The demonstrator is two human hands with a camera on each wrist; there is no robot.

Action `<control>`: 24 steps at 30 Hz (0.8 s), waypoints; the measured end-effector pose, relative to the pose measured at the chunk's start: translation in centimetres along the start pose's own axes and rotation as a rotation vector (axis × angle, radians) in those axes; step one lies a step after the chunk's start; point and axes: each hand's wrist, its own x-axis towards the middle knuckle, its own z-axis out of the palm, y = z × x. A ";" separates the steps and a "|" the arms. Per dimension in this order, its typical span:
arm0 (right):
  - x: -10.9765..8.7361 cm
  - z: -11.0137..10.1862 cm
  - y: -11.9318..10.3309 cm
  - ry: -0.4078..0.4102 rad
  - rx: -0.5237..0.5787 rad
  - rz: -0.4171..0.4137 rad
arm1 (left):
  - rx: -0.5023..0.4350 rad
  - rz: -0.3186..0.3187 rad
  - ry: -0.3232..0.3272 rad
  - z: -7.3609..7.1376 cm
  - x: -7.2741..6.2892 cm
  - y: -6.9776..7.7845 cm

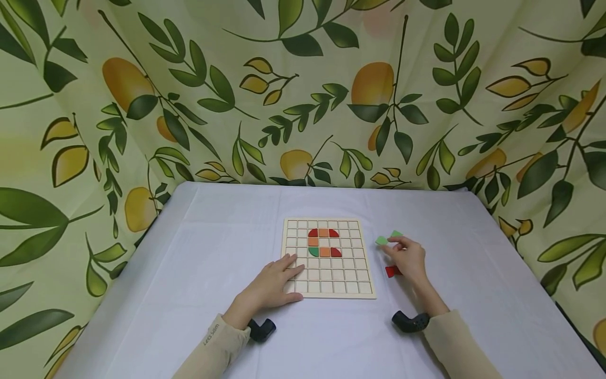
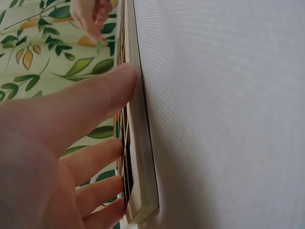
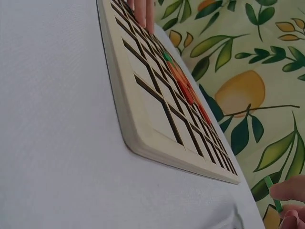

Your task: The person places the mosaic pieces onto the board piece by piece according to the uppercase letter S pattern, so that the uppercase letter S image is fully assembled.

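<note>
A square wooden grid board (image 1: pixel 331 273) lies on the white table, with red, orange and green tiles (image 1: pixel 324 232) set in some of its cells. My left hand (image 1: pixel 272 284) rests on the board's left edge, its fingers spread and straight; in the left wrist view the thumb (image 2: pixel 102 93) touches the board's side. Just right of the board, my right hand (image 1: pixel 408 259) pinches a light green tile (image 1: pixel 382 240) between thumb and fingertips, above the table. That tile shows edge-on in the right wrist view as a thin green piece (image 3: pixel 273 193).
Another light green tile (image 1: pixel 396 233) lies behind the right hand, and a red piece (image 1: pixel 392 271), partly hidden, lies below it. Black wrist-worn devices (image 1: pixel 410 321) sit at both wrists. A leaf-patterned curtain (image 1: pixel 303 105) hangs beyond the white-covered table (image 1: pixel 213 226).
</note>
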 end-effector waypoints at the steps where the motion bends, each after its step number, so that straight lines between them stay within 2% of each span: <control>1: -0.1 0.1 -0.1 -0.003 0.000 -0.006 | 0.001 0.003 0.004 0.0 0.0 0.0; 16: -0.5 1.0 -0.6 -0.047 -0.007 -0.045 | 0.021 0.006 0.004 -0.3 0.0 0.2; 24: -0.9 1.1 -1.0 -0.086 0.016 -0.034 | 0.005 -0.002 -0.005 -0.1 0.0 0.1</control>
